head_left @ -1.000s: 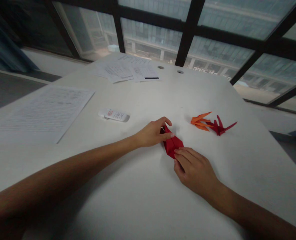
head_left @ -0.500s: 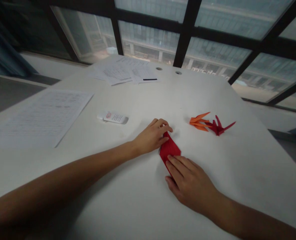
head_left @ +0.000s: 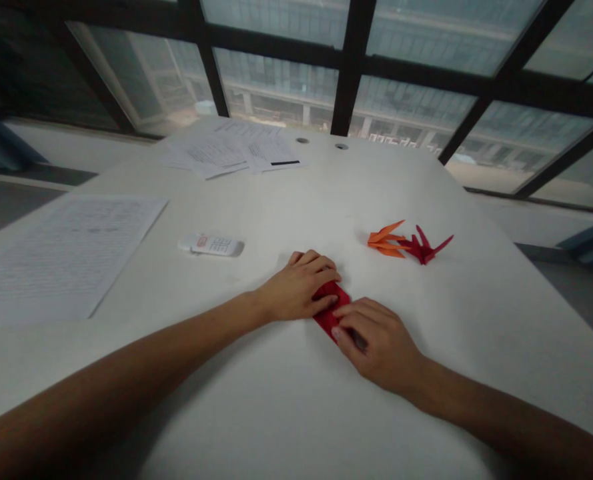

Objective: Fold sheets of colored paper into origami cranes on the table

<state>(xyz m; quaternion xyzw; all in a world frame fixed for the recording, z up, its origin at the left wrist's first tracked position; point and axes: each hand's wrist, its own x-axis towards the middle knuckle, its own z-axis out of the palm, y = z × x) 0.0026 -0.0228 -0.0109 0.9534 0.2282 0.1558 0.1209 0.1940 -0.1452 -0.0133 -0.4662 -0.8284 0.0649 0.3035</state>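
A folded piece of red origami paper [head_left: 327, 323] lies on the white table in front of me, partly covered by both hands. My left hand [head_left: 300, 287] rests over its upper left part, fingers curled along the far edge and thumb on top, pressing it down. At its lower right side, my right hand [head_left: 380, 343] has thumb and index finger closed in a pinch on the paper. Beyond my right hand, an orange folded-paper piece [head_left: 387, 240] with pointed tips touches or overlaps a dark red one [head_left: 423, 250].
A small white tube-like object [head_left: 215, 245] with printed marks lies left of my hands. A printed sheet [head_left: 71, 253] is at the left edge, and more papers [head_left: 216, 152] lie at the far end. The white table [head_left: 276, 413] reaches toward large windows with dark frames.
My right hand has gone from lying flat on the red paper to pinching its lower edge. My left hand has spread further over the top. The view has shifted slightly.
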